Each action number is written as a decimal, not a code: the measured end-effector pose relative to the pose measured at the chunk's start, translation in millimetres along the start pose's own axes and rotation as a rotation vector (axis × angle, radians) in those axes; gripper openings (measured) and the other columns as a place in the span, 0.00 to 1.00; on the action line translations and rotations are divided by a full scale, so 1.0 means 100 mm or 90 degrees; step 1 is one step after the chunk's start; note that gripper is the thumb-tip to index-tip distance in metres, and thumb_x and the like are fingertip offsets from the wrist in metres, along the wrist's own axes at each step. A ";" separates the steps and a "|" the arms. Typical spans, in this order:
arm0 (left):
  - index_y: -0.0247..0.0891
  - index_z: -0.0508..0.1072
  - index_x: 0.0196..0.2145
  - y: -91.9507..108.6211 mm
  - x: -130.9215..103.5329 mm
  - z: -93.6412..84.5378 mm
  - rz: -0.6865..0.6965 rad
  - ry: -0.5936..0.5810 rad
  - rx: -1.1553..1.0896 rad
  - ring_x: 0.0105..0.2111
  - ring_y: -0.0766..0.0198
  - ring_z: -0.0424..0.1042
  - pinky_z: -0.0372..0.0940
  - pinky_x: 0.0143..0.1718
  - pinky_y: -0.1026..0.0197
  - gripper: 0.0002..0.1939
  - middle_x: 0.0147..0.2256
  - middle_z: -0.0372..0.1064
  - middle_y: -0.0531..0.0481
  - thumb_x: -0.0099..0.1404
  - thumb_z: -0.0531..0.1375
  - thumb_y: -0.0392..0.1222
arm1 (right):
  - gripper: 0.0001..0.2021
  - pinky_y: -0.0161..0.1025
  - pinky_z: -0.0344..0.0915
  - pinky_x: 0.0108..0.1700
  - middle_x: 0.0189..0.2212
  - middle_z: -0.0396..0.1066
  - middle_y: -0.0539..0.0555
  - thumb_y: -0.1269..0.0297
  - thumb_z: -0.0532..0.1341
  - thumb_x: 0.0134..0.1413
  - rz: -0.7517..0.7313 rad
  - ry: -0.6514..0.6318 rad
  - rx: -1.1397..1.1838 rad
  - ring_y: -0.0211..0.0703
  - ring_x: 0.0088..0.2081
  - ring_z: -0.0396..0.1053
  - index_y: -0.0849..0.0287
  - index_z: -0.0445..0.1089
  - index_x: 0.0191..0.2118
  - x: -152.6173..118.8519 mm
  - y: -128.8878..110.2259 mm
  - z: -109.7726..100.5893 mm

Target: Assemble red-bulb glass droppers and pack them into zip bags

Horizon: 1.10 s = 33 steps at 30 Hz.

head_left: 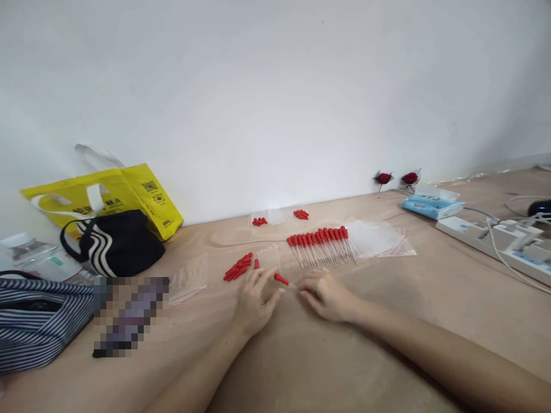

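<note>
In the middle of the table, my right hand [325,294] pinches the clear thin end of a red-capped dropper [282,279]. The dropper's red bulb points left, toward my left hand [256,301], whose thumb and fingers are spread with a gap between them and nothing held. Behind my left hand lie a heap of loose red bulbs [238,267] and several clear tubes [269,257] side by side. Behind my right hand, a row of red-bulbed droppers [321,244] lies with the bulbs toward the wall.
Clear plastic bags [379,240] lie right of the row; another bag [188,281] lies left. Small red bulb groups [301,214] sit near the wall. Left are a yellow bag [150,201], black cap [124,244] and striped pouch [47,321]; right, tissues [433,205] and a power strip [469,238].
</note>
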<state>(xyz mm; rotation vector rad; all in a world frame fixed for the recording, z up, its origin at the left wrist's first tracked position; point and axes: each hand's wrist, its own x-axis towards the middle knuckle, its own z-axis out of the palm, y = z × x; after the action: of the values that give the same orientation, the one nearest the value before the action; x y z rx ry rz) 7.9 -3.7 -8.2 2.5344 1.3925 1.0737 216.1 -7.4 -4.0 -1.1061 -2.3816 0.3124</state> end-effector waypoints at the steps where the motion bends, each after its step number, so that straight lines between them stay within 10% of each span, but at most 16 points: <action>1: 0.40 0.66 0.44 -0.06 0.02 -0.02 -0.031 0.038 0.039 0.41 0.56 0.63 0.57 0.44 0.53 0.15 0.39 0.65 0.46 0.58 0.56 0.42 | 0.10 0.36 0.54 0.36 0.30 0.72 0.53 0.70 0.51 0.52 0.047 0.021 0.026 0.40 0.34 0.66 0.58 0.69 0.37 0.06 0.02 0.02; 8: 0.40 0.70 0.28 -0.44 0.09 -0.15 -0.159 0.098 0.267 0.35 0.55 0.65 0.56 0.37 0.55 0.06 0.30 0.66 0.49 0.54 0.59 0.45 | 0.13 0.37 0.53 0.37 0.33 0.72 0.56 0.70 0.52 0.49 0.278 0.081 -0.067 0.44 0.36 0.67 0.62 0.63 0.43 0.70 0.12 0.16; 25: 0.37 0.73 0.25 -0.40 0.24 0.00 -0.131 0.067 0.420 0.36 0.52 0.61 0.51 0.39 0.50 0.12 0.32 0.66 0.44 0.58 0.55 0.47 | 0.14 0.45 0.47 0.42 0.32 0.72 0.62 0.64 0.49 0.52 0.351 0.011 -0.185 0.47 0.35 0.68 0.63 0.69 0.33 1.04 0.02 0.33; 33: 0.37 0.72 0.25 -0.38 0.20 -0.02 -0.096 0.163 0.381 0.35 0.52 0.62 0.54 0.37 0.51 0.09 0.31 0.66 0.44 0.56 0.56 0.43 | 0.12 0.48 0.45 0.45 0.34 0.72 0.65 0.71 0.53 0.47 0.396 -0.083 -0.189 0.49 0.38 0.69 0.63 0.72 0.36 1.26 -0.10 0.35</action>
<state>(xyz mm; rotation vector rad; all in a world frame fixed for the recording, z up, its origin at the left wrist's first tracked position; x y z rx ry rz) -13.5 33.8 -9.4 2.6524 2.2249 1.1153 121.9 82.2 12.1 -2.0170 -2.1779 0.2421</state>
